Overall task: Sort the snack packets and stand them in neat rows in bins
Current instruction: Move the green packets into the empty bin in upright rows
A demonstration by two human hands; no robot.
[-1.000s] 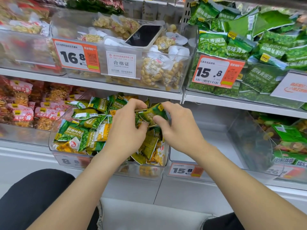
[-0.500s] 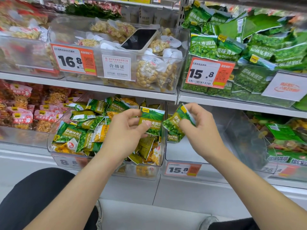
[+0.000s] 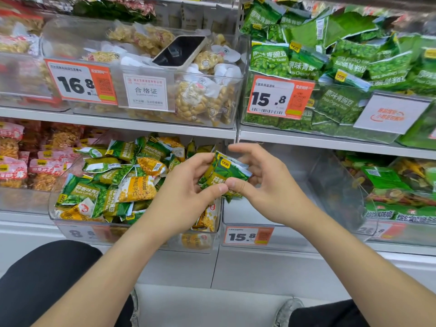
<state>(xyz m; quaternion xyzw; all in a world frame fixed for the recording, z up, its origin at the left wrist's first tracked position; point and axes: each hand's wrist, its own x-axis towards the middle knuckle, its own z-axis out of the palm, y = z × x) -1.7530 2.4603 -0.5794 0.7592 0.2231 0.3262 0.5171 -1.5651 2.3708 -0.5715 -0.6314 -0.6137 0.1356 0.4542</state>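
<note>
Together, the left hand (image 3: pixel 186 194) and right hand (image 3: pixel 271 185) are pinching green packets (image 3: pixel 226 172), best squared flush before standing in the empty bin (image 3: pixel 245 214).

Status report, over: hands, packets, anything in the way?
Hands: left hand and right hand both pinching one stack of green packets. Stack in the air, at the divide between mixed bin and 15.8 bin. Nothing blocking seen.
</note>
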